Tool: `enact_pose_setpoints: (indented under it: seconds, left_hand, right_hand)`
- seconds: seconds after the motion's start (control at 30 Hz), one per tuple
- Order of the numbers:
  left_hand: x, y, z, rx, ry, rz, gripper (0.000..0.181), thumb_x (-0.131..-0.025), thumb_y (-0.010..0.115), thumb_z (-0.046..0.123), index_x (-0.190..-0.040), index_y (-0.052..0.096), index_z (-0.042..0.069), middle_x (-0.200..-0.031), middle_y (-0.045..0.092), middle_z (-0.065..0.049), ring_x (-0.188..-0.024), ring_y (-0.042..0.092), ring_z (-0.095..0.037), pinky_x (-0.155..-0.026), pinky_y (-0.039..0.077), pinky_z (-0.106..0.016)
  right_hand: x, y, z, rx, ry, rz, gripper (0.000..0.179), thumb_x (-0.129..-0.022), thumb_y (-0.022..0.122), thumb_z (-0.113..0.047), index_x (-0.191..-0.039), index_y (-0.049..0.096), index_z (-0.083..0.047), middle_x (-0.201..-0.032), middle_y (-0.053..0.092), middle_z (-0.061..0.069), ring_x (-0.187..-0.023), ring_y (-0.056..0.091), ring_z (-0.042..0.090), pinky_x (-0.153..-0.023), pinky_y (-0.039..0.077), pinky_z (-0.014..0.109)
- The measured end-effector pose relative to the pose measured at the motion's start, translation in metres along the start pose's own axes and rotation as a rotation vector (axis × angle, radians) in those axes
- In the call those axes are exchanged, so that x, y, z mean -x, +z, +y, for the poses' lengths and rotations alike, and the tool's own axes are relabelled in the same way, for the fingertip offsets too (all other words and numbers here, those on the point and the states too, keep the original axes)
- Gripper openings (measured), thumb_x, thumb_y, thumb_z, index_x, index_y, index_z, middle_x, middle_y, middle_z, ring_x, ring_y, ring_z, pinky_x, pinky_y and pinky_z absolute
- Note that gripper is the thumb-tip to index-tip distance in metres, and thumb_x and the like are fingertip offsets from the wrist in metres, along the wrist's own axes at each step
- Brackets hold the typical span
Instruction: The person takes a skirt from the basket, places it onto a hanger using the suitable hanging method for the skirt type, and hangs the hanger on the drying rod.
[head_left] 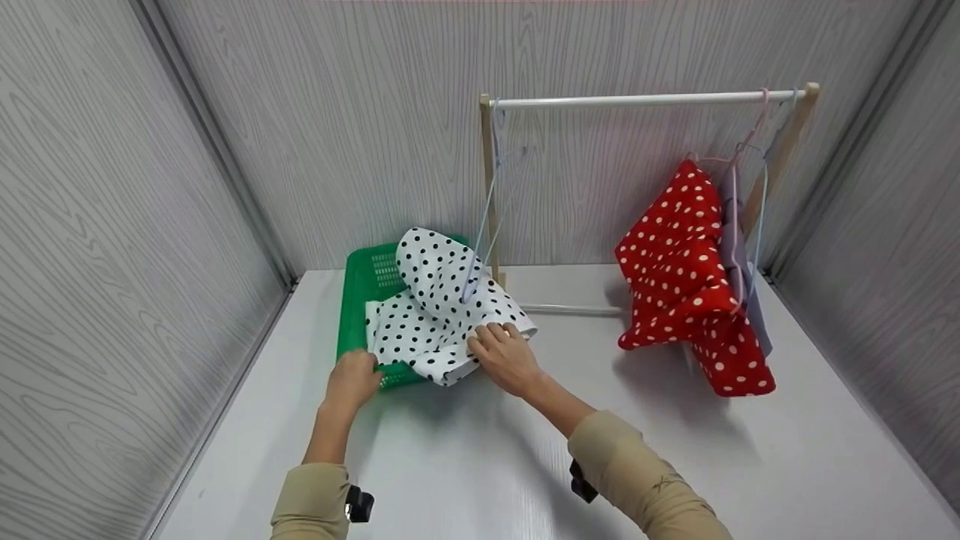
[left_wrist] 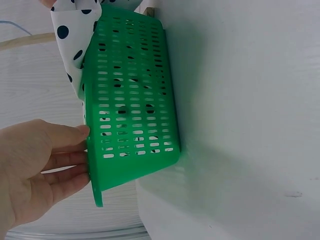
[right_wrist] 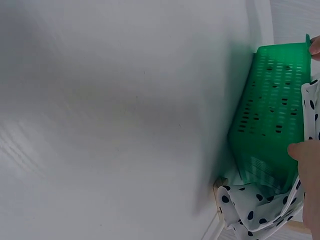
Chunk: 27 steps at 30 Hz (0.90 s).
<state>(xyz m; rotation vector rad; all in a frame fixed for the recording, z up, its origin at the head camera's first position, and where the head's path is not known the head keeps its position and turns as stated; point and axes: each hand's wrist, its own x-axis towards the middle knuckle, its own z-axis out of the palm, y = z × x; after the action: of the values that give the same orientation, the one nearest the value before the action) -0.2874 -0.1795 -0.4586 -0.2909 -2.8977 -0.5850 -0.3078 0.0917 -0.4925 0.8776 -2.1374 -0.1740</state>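
Observation:
A green plastic basket (head_left: 352, 300) stands on the white table, heaped with white cloth with black dots (head_left: 431, 330) that spills over its right and front sides. My left hand (head_left: 354, 377) pinches the basket's front left rim; the left wrist view shows the thumb (left_wrist: 75, 132) on the near side and the fingers inside. At the front right, my right hand (head_left: 506, 360) grips the rim with the dotted cloth under its curled fingers. Its thumb lies against the outer wall in the right wrist view; the other fingers are hidden there.
Right behind the basket rises a rack with a white rod (head_left: 637, 100) and wooden posts. A light blue hanger (head_left: 487, 199) hangs at its left end, in front of the cloth. Red dotted cloth (head_left: 679, 262) and purple cloth (head_left: 756, 322) hang at the right. Grey walls enclose the table.

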Motion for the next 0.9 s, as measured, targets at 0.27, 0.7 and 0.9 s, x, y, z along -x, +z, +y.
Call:
enact_pose_setpoints:
  seconds: [0.27,0.7,0.9]
  left_hand:
    - [0.003,0.0,0.003,-0.017,0.017,0.012,0.007,-0.077,0.06,-0.008,-0.071,0.062,-0.007,-0.065,0.054,-0.011,-0.06,0.045,-0.019,-0.056,0.044,-0.037]
    - [0.006,0.002,0.004,-0.033,0.053,0.076,0.003,-0.076,0.06,-0.01,-0.078,0.062,-0.009,-0.073,0.06,-0.018,-0.065,0.05,-0.022,-0.062,0.045,-0.042]
    - [0.006,0.001,0.003,-0.01,0.052,0.071,0.004,-0.077,0.058,-0.011,-0.075,0.06,-0.008,-0.075,0.06,-0.018,-0.065,0.045,-0.021,-0.061,0.042,-0.041]
  right_hand:
    - [-0.008,-0.006,0.005,-0.035,0.037,0.07,0.006,-0.086,0.057,-0.009,-0.082,0.062,-0.01,-0.087,0.059,0.001,-0.077,0.054,0.019,-0.063,0.044,0.031]
    - [-0.01,-0.029,0.041,-0.216,-0.007,0.309,0.009,-0.082,0.059,0.0,-0.086,0.063,-0.007,-0.083,0.061,0.004,-0.076,0.058,0.021,-0.061,0.047,0.034]
    - [-0.012,-0.05,0.064,-0.272,-0.017,0.305,0.011,-0.079,0.064,0.003,-0.087,0.063,-0.004,-0.081,0.062,0.008,-0.073,0.059,0.022,-0.061,0.049,0.032]
